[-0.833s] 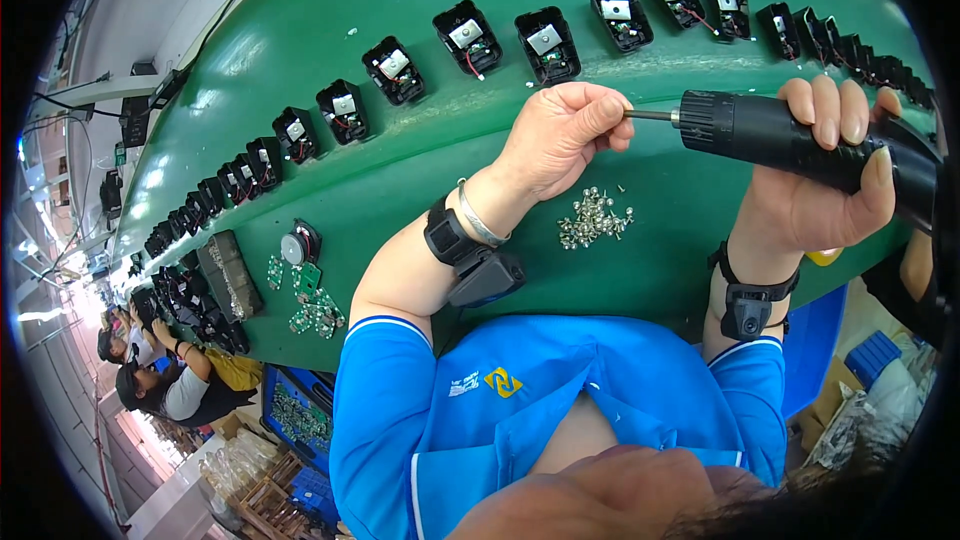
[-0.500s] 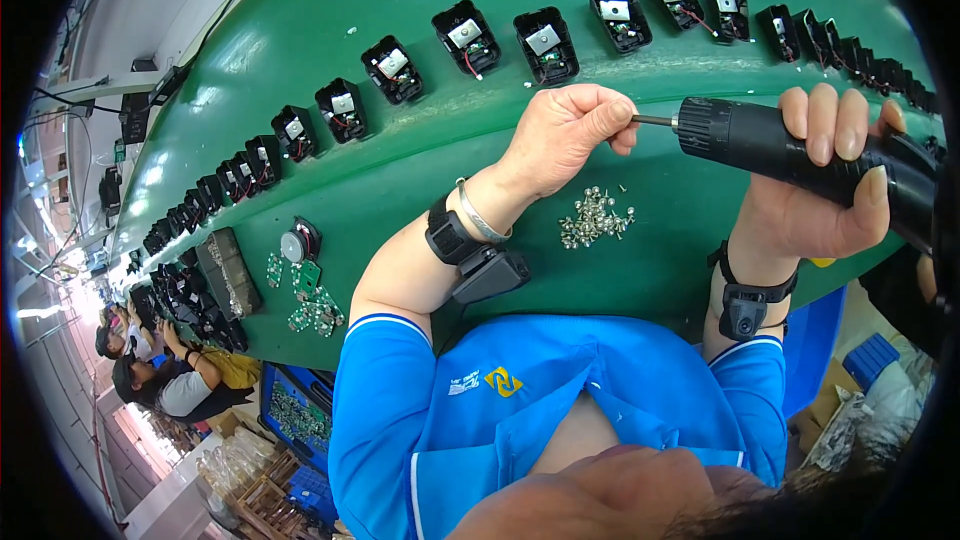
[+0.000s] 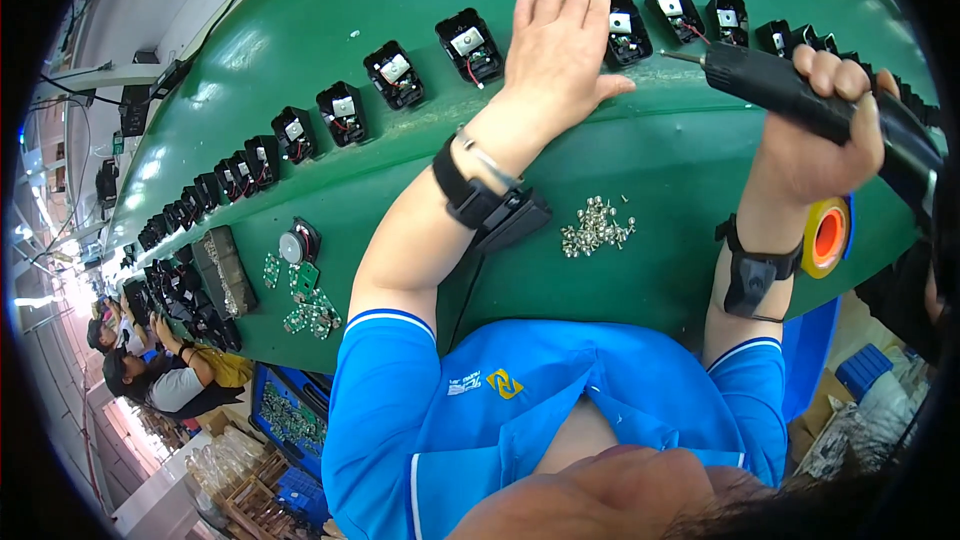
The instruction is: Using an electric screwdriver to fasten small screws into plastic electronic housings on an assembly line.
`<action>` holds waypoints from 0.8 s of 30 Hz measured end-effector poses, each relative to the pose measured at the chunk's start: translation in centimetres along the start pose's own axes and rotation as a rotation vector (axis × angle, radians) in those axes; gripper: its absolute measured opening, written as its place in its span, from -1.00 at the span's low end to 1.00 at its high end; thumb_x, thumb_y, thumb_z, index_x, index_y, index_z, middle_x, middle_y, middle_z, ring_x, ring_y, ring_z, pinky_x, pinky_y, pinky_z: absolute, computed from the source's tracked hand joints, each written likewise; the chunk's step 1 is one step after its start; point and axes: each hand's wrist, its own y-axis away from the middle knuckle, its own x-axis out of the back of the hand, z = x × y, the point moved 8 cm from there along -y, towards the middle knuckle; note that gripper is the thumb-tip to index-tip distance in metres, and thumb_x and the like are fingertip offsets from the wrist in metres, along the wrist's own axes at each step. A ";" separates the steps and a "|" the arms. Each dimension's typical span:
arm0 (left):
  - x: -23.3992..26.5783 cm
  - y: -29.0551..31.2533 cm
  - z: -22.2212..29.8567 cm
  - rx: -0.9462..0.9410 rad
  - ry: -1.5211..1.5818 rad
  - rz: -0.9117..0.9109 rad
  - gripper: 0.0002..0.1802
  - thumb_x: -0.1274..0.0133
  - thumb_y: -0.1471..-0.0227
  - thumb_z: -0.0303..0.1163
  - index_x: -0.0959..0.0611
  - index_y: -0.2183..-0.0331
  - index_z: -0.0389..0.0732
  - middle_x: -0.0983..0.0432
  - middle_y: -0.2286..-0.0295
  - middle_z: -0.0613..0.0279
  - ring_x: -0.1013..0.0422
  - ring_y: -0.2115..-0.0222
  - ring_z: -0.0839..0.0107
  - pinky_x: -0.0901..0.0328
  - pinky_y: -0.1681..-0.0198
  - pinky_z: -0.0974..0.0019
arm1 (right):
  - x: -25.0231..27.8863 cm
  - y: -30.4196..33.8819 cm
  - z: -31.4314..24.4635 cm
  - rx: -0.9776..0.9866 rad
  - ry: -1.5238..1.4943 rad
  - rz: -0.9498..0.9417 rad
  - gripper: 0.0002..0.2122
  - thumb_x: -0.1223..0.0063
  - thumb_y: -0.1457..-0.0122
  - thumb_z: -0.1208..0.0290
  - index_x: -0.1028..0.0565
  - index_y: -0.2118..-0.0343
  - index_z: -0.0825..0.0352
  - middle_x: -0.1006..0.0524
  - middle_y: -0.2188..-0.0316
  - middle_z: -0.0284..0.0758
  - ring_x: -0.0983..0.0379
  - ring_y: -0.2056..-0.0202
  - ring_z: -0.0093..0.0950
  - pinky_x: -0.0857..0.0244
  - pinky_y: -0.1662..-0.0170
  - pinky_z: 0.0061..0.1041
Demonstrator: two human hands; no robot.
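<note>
My right hand (image 3: 825, 140) is wrapped round a black electric screwdriver (image 3: 775, 88), raised over the right side of the table. Its thin bit (image 3: 682, 57) points left; whether a screw sits on the tip is too small to tell. My left hand (image 3: 555, 65) lies palm down over the row of black housings, fingers stretched away from me and thumb out to the right. The housing under it is hidden. Just right of its fingers stands an open black housing (image 3: 628, 30) with a silver metal plate inside, and another housing (image 3: 468, 45) is to its left.
A heap of small silver screws (image 3: 597, 228) lies on the green table (image 3: 400, 210). Left of it are a round speaker-like part (image 3: 295, 245), green circuit boards (image 3: 312, 315) and a grey block (image 3: 225, 270). A yellow-orange tape roll (image 3: 828, 238) sits beside my right forearm. Other people (image 3: 165, 375) work far left.
My left hand has left the bit's tip, moved up over a housing and spread its fingers. The screwdriver has shifted slightly up and right, uncovering the tape roll.
</note>
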 end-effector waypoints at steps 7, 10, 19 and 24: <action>-3.2 -0.5 -0.7 0.042 -0.052 -0.054 -0.28 -0.17 0.58 -0.12 -0.34 0.31 -0.33 -0.30 0.41 0.13 -0.14 0.23 0.26 0.10 0.07 0.17 | 0.6 -0.2 3.8 0.032 0.110 0.017 -0.76 0.26 0.13 0.57 -0.21 0.31 0.30 -0.29 0.64 -0.32 -0.18 0.55 -0.48 -0.08 0.34 -0.40; -2.6 -0.1 -0.3 0.041 0.012 -0.055 -0.32 -0.18 0.58 -0.16 -0.36 0.34 -0.33 -0.31 0.44 0.14 -0.16 0.25 0.26 0.10 0.08 0.17 | 0.6 0.2 4.4 0.011 0.113 -0.019 -0.74 0.25 0.13 0.57 -0.18 0.29 0.30 -0.30 0.63 -0.31 -0.19 0.54 -0.47 -0.07 0.34 -0.40; -1.9 1.2 0.2 0.021 0.117 -0.046 -0.25 -0.23 0.70 -0.19 -0.36 0.31 -0.25 -0.29 0.40 0.16 -0.16 0.25 0.24 0.05 0.10 0.11 | 0.0 1.3 5.1 -0.008 0.132 -0.129 -0.71 0.23 0.12 0.53 -0.17 0.25 0.30 -0.33 0.60 -0.31 -0.20 0.53 -0.46 -0.06 0.33 -0.40; -1.8 1.3 -0.1 0.029 0.121 -0.049 -0.26 -0.23 0.71 -0.19 -0.37 0.32 -0.24 -0.30 0.41 0.17 -0.16 0.25 0.24 0.06 0.10 0.10 | -0.5 1.5 5.5 -0.010 0.126 -0.131 -0.71 0.24 0.12 0.54 -0.16 0.25 0.30 -0.32 0.60 -0.31 -0.20 0.53 -0.46 -0.06 0.33 -0.39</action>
